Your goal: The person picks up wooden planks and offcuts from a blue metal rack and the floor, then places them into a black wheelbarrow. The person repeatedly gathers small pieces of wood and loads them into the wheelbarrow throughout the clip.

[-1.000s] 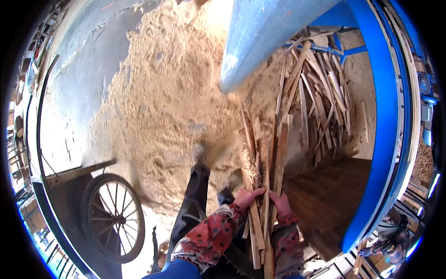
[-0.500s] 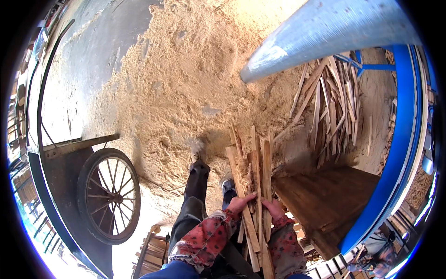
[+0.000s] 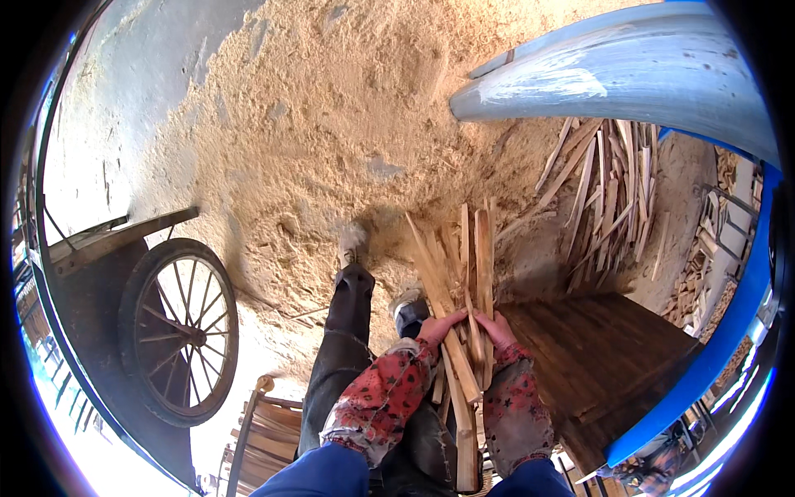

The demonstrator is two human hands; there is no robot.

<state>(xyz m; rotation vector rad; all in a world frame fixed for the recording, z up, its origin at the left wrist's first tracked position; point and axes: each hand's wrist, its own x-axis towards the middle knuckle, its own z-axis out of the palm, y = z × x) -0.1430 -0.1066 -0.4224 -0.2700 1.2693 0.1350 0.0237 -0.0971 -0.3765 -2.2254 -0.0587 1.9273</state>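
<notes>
A loose bundle of rough wooden strips lies lengthwise between my forearms, its far ends fanned out over the sawdust. My left hand is closed round the bundle's left side. From the other side, my right hand grips the strips, its thumb close to the left one. The fingers beneath the wood are hidden. One thick strip reaches back toward my body. Both forearms wear red patterned sleeves.
Sawdust covers the ground ahead. A spoked cart wheel stands left. On the right are a brown wooden board, a heap of wood strips and a blue frame. A large grey metal pipe juts in above.
My hands have shifted forward along the bundle, and the strips have moved against one another, their near ends less even. The whole view has turned slightly.
</notes>
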